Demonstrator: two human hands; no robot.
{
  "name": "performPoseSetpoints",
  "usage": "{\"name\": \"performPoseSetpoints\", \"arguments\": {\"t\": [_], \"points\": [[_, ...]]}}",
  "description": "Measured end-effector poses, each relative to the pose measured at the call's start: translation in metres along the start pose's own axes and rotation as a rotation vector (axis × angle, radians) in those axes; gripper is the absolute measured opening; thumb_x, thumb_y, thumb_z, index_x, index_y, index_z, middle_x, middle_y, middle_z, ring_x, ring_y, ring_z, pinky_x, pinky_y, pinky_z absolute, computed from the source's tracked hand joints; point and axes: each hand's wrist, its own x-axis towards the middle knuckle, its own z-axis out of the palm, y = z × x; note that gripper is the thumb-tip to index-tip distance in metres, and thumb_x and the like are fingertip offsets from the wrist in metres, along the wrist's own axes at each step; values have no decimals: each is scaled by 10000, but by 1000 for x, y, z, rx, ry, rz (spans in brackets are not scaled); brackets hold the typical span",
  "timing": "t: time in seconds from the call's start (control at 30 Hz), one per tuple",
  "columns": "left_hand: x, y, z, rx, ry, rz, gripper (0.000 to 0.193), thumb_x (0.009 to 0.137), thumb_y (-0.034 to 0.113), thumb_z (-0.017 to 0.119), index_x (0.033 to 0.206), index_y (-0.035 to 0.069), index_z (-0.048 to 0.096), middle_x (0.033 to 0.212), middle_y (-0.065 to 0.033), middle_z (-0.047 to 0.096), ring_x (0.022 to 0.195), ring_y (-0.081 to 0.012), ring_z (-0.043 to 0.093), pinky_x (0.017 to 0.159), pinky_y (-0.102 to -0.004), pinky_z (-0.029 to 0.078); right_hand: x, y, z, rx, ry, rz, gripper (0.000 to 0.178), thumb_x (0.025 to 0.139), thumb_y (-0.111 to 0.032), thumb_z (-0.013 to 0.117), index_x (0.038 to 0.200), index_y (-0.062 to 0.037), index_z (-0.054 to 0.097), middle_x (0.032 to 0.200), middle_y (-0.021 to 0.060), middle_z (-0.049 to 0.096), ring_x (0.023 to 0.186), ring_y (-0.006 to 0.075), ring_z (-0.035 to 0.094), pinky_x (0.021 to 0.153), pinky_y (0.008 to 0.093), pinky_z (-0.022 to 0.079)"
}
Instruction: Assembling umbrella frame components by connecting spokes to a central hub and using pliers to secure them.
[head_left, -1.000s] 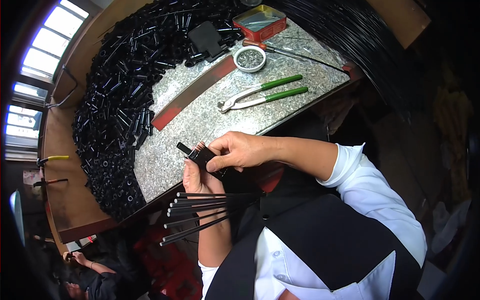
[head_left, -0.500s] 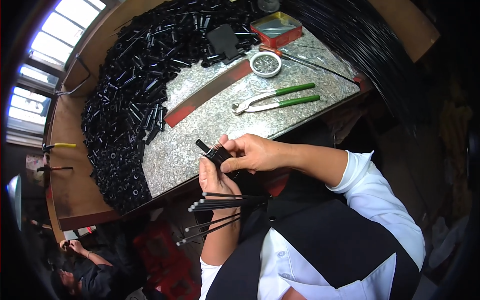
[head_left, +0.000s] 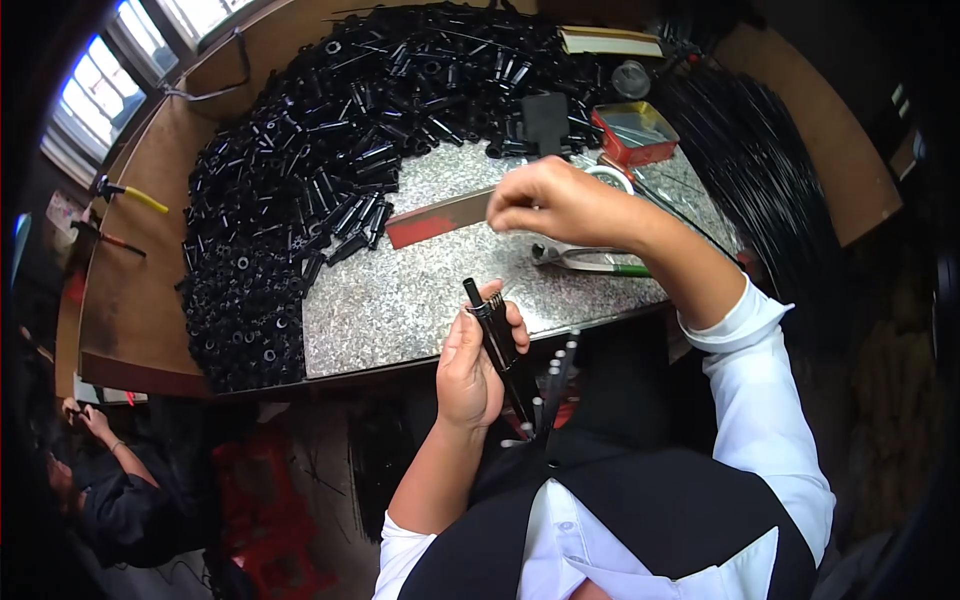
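My left hand (head_left: 468, 370) is wrapped round a black umbrella frame (head_left: 498, 345), held upright near the front edge of the bench. A short tube sticks out at its top, and a row of small metal ends shows beside my fingers. White-tipped ribs (head_left: 556, 368) hang from it toward my lap. Raised over the bench, my right hand (head_left: 535, 200) has its fingers curled together; whatever they hold is hidden. Beneath that wrist lie pincers (head_left: 630, 270) with green handles, partly covered. Just behind the forearm, a white bowl (head_left: 612, 176) is mostly hidden.
Black tubular parts (head_left: 330, 130) are heaped along the back and left. A red strip (head_left: 430, 224) lies across the speckled benchtop (head_left: 400, 310). At the back right are a red tin (head_left: 635, 135) and long black rods (head_left: 760, 160). A co-worker's hand (head_left: 95, 425) shows at lower left.
My right hand has left the umbrella frame and moved up and away over the bench. My left hand keeps the frame, now more upright. The view has shifted.
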Motion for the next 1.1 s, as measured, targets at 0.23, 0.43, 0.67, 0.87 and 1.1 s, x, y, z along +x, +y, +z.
{"name": "performPoseSetpoints", "arguments": {"t": [0.23,0.43,0.67,0.87,1.1], "points": [[1,7,-6,29,20,-4,446,1008,313,333,1283,-33,393,963,-85,545,813,-144,527,742,-269,435,120,27,56,-341,-36,-320,76,785,-144,639,847,-103,656,875,88,585,835,301,600,710,397,477],[2,10,-11,11,28,-6,440,1011,310,336,1287,-25,408,981,-79,562,832,-132,544,761,-270,444,171,43,83,-667,-191,-368,148,791,-162,573,869,-172,698,962,78,583,956,271,582,764,385,504],[-1,11,-9,79,41,0,449,1002,319,354,1285,-23,417,981,-79,569,859,-135,547,777,-271,465,157,57,51,-932,-255,-179,162,762,-78,554,845,-55,692,1070,123,586,1041,289,554,854,365,496],[-5,5,-1,66,-2,12,431,1012,298,347,1281,-28,431,970,-75,575,824,-123,553,755,-258,453,108,66,17,-890,-191,55,213,776,-113,648,949,3,603,1003,144,560,961,324,550,839,387,477],[-7,0,9,141,10,39,449,1007,310,362,1279,-42,424,959,-72,581,801,-117,558,740,-260,459,31,5,6,674,10,146,631,808,-109,617,1359,-52,315,994,91,595,823,130,570,724,300,488]]}}
